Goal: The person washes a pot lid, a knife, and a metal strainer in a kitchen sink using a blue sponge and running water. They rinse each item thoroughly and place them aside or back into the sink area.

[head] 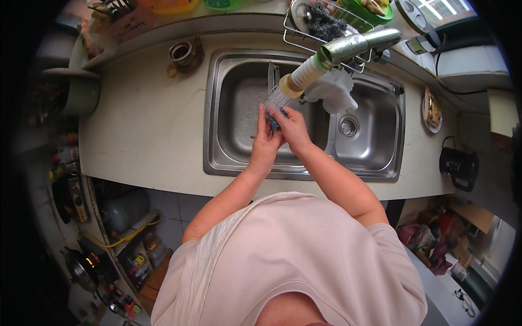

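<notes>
My left hand (264, 140) and my right hand (293, 127) meet over the large left basin of a stainless steel double sink (240, 122). Between them is a long, flat metal utensil (270, 77), knife-like, its far end pointing at the back rim. The left hand supports it, fingers extended along its left side. A blue scrubber (278, 116) is pressed against it under the right hand's fingers. Water runs onto both from the white corrugated hose extension (305, 74) of a metal faucet (346, 45). The fingers and water hide the utensil's near part.
A white plastic bag (335, 91) hangs over the basin divider. Behind it, a wire rack (291, 34) holds a dark scouring pad (326, 23). A small brown pot (185, 57) stands on the left countertop (142, 122). At the right are a small plate of food (432, 112) and a black kettle (458, 167).
</notes>
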